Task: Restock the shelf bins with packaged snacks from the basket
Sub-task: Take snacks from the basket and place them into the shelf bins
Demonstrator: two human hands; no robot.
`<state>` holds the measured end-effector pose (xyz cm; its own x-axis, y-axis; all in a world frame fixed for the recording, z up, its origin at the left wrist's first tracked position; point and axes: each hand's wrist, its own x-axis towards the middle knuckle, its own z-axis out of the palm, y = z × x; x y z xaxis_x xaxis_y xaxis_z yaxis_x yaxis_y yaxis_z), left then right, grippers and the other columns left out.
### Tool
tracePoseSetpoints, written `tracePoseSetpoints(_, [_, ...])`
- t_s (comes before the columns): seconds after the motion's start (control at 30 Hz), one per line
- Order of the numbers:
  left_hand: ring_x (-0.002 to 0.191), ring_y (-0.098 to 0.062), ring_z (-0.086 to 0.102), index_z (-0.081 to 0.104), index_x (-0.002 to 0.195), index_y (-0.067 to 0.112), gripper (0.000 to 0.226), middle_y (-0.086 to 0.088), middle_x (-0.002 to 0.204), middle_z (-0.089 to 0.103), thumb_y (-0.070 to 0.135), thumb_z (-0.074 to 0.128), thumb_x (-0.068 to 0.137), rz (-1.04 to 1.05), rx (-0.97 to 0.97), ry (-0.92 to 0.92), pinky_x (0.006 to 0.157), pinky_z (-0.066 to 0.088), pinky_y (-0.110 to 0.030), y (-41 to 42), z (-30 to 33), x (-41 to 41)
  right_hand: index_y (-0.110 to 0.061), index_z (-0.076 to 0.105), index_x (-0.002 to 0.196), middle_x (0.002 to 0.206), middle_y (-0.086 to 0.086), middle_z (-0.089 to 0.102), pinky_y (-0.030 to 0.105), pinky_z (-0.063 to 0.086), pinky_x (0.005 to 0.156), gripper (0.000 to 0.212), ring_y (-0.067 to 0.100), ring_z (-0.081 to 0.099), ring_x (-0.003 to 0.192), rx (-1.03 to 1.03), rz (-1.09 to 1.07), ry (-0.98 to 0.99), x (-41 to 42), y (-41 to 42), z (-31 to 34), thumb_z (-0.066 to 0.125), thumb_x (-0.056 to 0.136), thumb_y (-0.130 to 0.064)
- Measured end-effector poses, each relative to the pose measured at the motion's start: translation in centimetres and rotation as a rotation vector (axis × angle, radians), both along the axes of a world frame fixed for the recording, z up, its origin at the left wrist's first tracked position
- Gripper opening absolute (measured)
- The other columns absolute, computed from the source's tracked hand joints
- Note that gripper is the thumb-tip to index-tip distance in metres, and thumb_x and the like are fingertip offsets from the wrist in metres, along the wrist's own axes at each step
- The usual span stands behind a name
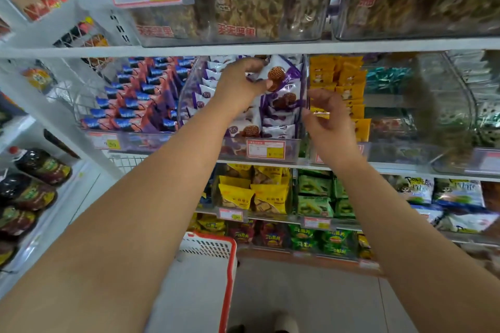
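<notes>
My left hand [240, 84] reaches into a clear shelf bin [292, 147] of purple-and-white snack packets and pinches one purple packet [284, 76] near the top of the pile. My right hand [331, 116] hovers by the bin's right wall with its fingers loosely curled; whether it holds anything I cannot tell. A white basket with a red rim [213, 265] stands on the floor below, between my forearms; its inside is hidden.
Blue-and-pink packets [135, 100] fill the bin to the left, yellow packets [341, 84] the bin to the right. Lower shelves hold yellow bags [254, 194] and green bags [315, 194]. Dark bottles [32, 184] lie on the left rack.
</notes>
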<state>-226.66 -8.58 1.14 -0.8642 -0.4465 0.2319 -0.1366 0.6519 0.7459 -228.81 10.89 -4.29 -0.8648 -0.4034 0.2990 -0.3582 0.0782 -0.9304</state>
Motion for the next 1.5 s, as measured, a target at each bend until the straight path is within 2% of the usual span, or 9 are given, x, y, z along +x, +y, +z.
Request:
tracePoseSetpoints(0.47, [0.114,-0.023,0.05,0.066,0.11,0.027,0.03,0.001,0.115,0.064,0.029,0.077,0.082,-0.185,-0.455,-0.27,0.093,0.043,-0.038,-0.5,-1.8,-2.1,-0.02,0.05,0.125,0.124,-0.004,0.046,0.042,0.049,0.098,0.035,0.013,0.049,0.12,0.073,-0.005,0.183,-0.2,-0.3,-1.0,0.059,0.092,-0.018])
tracePoseSetpoints(0.7, [0.125,-0.029,0.036,0.065,0.116,0.029,0.033,-0.006,0.127,0.048,0.029,0.074,0.084,-0.18,-0.544,-0.349,0.099,0.036,-0.04,0.4,-1.3,-2.5,-0.013,0.051,0.125,0.129,-0.003,0.046,0.041,0.048,0.1,0.035,0.012,0.046,0.125,0.092,-0.01,0.204,0.0,-0.3,-1.0,0.06,0.091,-0.017])
tracePoseSetpoints(0.83, [0.129,-0.029,0.035,0.065,0.118,0.029,0.038,-0.007,0.133,0.046,0.03,0.077,0.082,-0.187,-0.401,-0.365,0.103,0.038,-0.042,0.5,-0.7,-2.3,-0.018,0.049,0.124,0.128,-0.002,0.049,0.017,0.047,0.092,0.034,-0.002,0.049,0.118,0.052,0.001,0.127,0.5,0.0,-0.2,0.06,0.093,-0.01])
tracePoseSetpoints(0.93, [0.123,-0.029,0.047,0.068,0.112,0.029,0.032,-0.003,0.125,0.058,0.031,0.078,0.081,-0.198,-0.322,-0.27,0.103,0.042,-0.044,0.2,-0.8,-1.3,-0.02,0.048,0.122,0.121,-0.006,0.05,0.008,0.046,0.078,0.031,-0.007,0.056,0.1,-0.006,-0.009,0.022,1.3,0.5,0.5,0.057,0.096,-0.007])
tracePoseSetpoints(1.03, [0.117,-0.023,0.056,0.07,0.104,0.028,0.02,0.001,0.117,0.066,0.027,0.074,0.084,-0.169,-0.253,-0.115,0.101,0.044,-0.045,0.4,-1.2,1.5,-0.023,0.051,0.117,0.114,0.003,0.053,0.015,0.046,0.078,0.026,0.012,0.055,0.099,0.004,-0.068,0.079,3.0,0.8,0.5,0.058,0.094,-0.013])
tracePoseSetpoints(1.2, [0.109,-0.02,0.057,0.071,0.106,0.019,0.018,-0.001,0.109,0.067,0.021,0.068,0.089,-0.102,-0.263,0.07,0.094,0.045,-0.035,0.6,-3.0,8.9,-0.028,0.056,0.105,0.099,-0.003,0.061,0.017,0.047,0.07,0.024,0.008,0.057,0.085,-0.02,0.102,-0.086,8.7,-1.5,0.0,0.056,0.096,-0.006])
tracePoseSetpoints(1.3, [0.111,-0.022,0.055,0.068,0.114,0.016,0.025,-0.003,0.113,0.066,0.016,0.068,0.089,-0.023,-0.341,0.074,0.094,0.043,-0.031,-0.7,-4.9,13.0,-0.022,0.057,0.118,0.113,-0.011,0.06,0.01,0.045,0.079,0.024,-0.001,0.056,0.1,0.118,0.07,-0.033,10.5,-3.3,-0.1,0.055,0.097,-0.011])
tracePoseSetpoints(1.4, [0.125,-0.03,0.049,0.06,0.128,0.013,0.04,-0.007,0.131,0.059,0.021,0.068,0.089,-0.049,-0.475,0.026,0.106,0.039,-0.043,-2.4,-6.2,15.0,-0.014,0.047,0.133,0.126,0.002,0.058,0.036,0.045,0.099,0.041,0.02,0.053,0.119,0.438,-0.074,0.224,9.4,-5.5,0.4,0.058,0.094,-0.02])
tracePoseSetpoints(1.5, [0.144,-0.033,0.025,0.039,0.148,0.018,0.063,-0.005,0.156,0.032,0.033,0.064,0.091,-0.129,-0.643,-0.12,0.118,0.02,-0.045,-3.3,-6.3,15.4,-0.014,0.027,0.145,0.129,0.013,0.059,0.049,0.035,0.109,0.06,0.035,0.056,0.118,0.801,-0.172,0.168,8.1,-7.3,2.1,0.054,0.094,-0.031])
